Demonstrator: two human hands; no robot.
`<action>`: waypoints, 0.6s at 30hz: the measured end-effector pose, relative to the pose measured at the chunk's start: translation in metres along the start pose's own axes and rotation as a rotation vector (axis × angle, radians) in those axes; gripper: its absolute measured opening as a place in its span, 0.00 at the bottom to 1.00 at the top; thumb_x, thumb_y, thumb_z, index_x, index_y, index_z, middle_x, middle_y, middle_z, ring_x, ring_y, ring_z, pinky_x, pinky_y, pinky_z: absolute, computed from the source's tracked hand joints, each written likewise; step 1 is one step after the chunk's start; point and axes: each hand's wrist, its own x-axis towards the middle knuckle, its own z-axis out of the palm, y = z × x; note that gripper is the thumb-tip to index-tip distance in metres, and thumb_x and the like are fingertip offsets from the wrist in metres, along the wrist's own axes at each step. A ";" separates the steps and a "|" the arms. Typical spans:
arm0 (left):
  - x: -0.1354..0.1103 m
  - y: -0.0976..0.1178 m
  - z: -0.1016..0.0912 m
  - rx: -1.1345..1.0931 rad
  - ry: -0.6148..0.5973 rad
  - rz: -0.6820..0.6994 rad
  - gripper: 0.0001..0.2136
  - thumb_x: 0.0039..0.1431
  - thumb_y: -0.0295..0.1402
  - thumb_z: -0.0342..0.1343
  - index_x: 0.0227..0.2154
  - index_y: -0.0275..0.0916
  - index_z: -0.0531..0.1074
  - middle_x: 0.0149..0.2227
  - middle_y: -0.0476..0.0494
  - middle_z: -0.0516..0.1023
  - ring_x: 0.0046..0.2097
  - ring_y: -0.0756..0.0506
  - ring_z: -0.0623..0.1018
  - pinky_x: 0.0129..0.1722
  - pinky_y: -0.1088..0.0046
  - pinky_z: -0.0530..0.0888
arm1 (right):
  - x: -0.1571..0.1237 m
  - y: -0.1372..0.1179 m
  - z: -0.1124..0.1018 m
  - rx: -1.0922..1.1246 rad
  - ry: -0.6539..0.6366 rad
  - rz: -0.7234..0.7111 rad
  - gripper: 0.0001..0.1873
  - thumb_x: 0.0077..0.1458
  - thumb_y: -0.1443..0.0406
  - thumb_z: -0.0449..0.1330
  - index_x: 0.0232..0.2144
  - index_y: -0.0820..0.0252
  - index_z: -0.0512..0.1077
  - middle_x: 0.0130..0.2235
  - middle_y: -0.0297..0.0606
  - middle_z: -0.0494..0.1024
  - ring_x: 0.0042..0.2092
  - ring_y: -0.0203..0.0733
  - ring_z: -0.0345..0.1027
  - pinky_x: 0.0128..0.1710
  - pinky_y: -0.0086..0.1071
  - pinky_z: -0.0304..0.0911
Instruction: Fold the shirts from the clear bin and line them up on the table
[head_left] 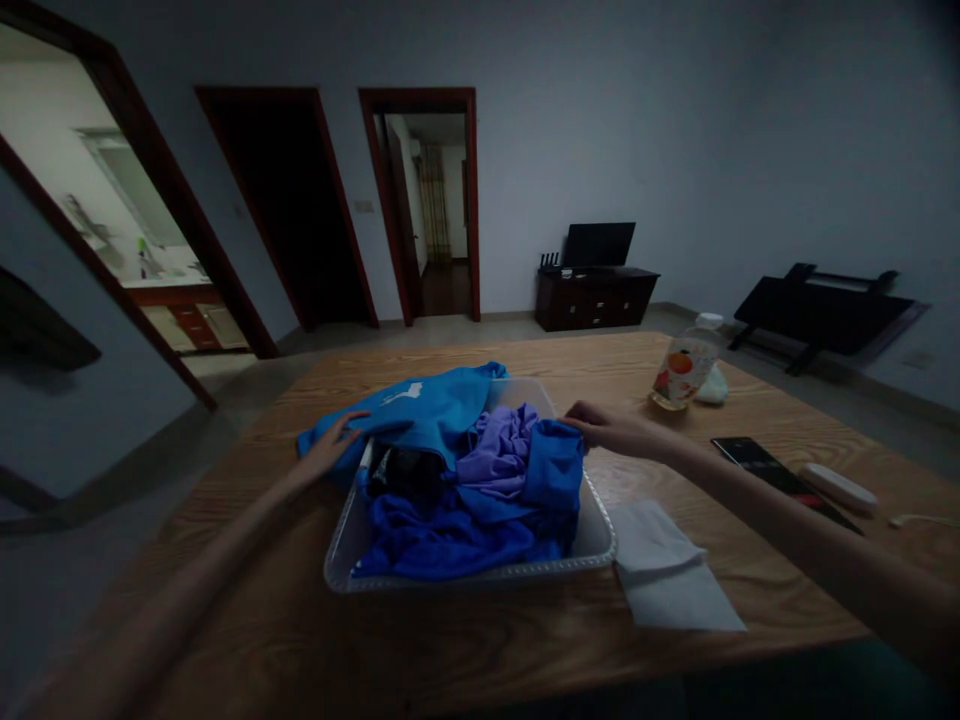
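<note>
A clear plastic basket (480,572) with a ridged rim stands on the wooden table, filled with clothes. Across its far left side drapes a lighter blue garment (431,408) with a white print, partly hanging outside. My left hand (330,450) rests on this garment at the left rim, fingers stretched and apart. A dark blue garment (457,535) lies bunched in the near part, and a purple cloth (501,450) sits in the middle. At the right rim my right hand (604,430) is closed on the raised fold of a blue cloth (555,460). Its fingertips are partly hidden.
White paper napkins (671,570) lie right of the basket on the table (262,580). Farther right are a bottle (684,365) with yellowish liquid, a black phone (772,475) and a white oblong case (838,487). A TV cabinet (596,298) stands by the wall.
</note>
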 end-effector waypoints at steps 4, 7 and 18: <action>-0.020 -0.044 -0.029 0.143 0.131 -0.113 0.24 0.56 0.54 0.54 0.43 0.40 0.78 0.51 0.37 0.84 0.61 0.28 0.77 0.64 0.56 0.70 | -0.048 0.015 0.025 0.081 -0.068 0.030 0.28 0.58 0.35 0.56 0.30 0.49 0.76 0.34 0.44 0.81 0.37 0.54 0.78 0.40 0.46 0.74; -0.039 -0.067 -0.060 0.255 0.183 -0.193 0.18 0.55 0.48 0.53 0.40 0.40 0.77 0.46 0.36 0.84 0.57 0.23 0.79 0.61 0.48 0.72 | -0.062 0.019 0.047 0.174 0.004 0.011 0.26 0.56 0.37 0.58 0.30 0.50 0.75 0.33 0.40 0.79 0.37 0.51 0.75 0.39 0.43 0.72; -0.113 0.095 -0.014 0.295 0.221 0.241 0.23 0.73 0.51 0.44 0.62 0.48 0.70 0.65 0.41 0.74 0.68 0.35 0.72 0.71 0.52 0.66 | -0.038 -0.061 0.023 0.490 0.230 -0.184 0.24 0.50 0.44 0.67 0.24 0.54 0.66 0.25 0.33 0.68 0.27 0.39 0.59 0.27 0.32 0.54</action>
